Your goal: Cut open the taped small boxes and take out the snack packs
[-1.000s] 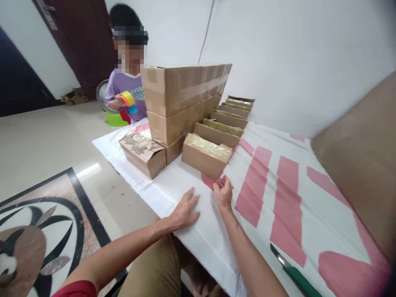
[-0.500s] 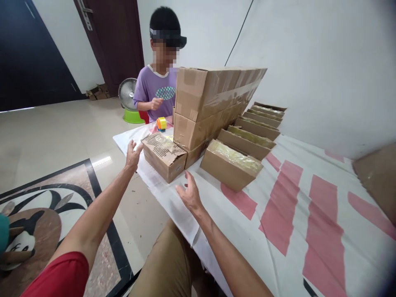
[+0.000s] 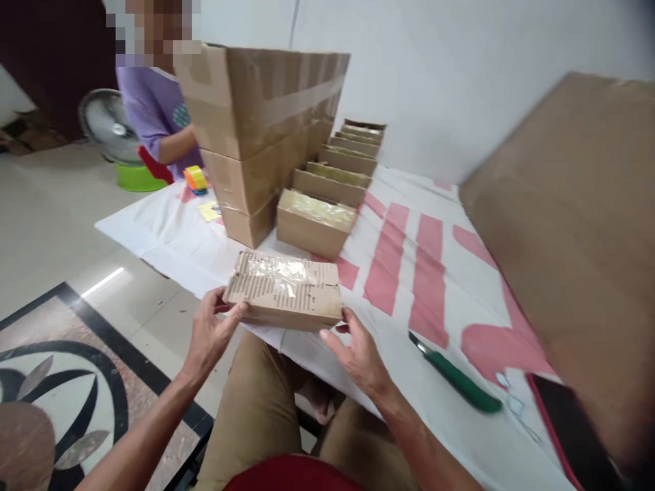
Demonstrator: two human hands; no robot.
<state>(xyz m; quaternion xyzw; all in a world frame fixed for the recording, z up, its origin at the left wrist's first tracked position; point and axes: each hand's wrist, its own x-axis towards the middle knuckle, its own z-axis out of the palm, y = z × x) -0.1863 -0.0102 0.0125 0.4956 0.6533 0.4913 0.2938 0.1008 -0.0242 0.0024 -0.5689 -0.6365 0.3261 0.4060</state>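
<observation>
A small cardboard box (image 3: 286, 290) with a torn, ridged top and shiny clear tape lies between my hands at the table's near edge. My left hand (image 3: 212, 327) grips its left end, thumb on the front top edge. At the right end, my right hand (image 3: 355, 344) has its fingers against the corner and the thumb in front. Behind the box stands a tall stack of taped cardboard boxes (image 3: 245, 136). To the right of that stack runs a row of open-topped boxes (image 3: 312, 235) with clear wrapping inside.
A green-handled knife (image 3: 460, 382) and a phone (image 3: 573, 429) lie at the right. A large cardboard piece (image 3: 573, 225) rises beyond them. Tape rolls (image 3: 195, 179) sit at the left of the table (image 3: 164, 239), near a person in a purple shirt (image 3: 148, 112).
My hands, open and apart before, now hold the small box. It has come away from the stack towards me and turned. The view has swung right.
</observation>
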